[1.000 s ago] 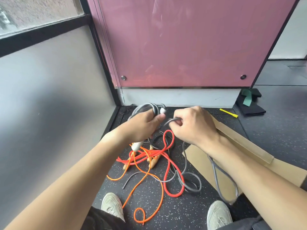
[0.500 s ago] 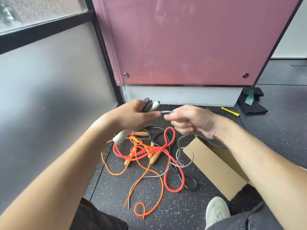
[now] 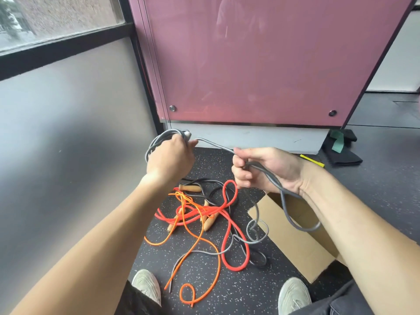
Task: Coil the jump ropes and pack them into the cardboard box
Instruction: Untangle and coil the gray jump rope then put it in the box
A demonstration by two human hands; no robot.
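Partly coiled grey jump rope [image 3: 216, 145]: several loops gathered in the left hand [image 3: 169, 160], with a white handle [image 3: 187, 134] poking out of the bundle. Runs from there toward 3 o'clock into the right hand [image 3: 268, 169], then droops across the cardboard box [image 3: 293, 237] and trails onto the floor [image 3: 238, 296]. Tangled below the hands: thick red rope [image 3: 236, 268] looping toward 5 o'clock; thinner orange rope [image 3: 218, 260] sprawling to 6 o'clock and ending in a small loop; black rope [image 3: 259, 260] underneath; wooden handles [image 3: 189, 187] mid-tangle. Brown box just beside the tangle at 3 o'clock, partly hidden by the right forearm.
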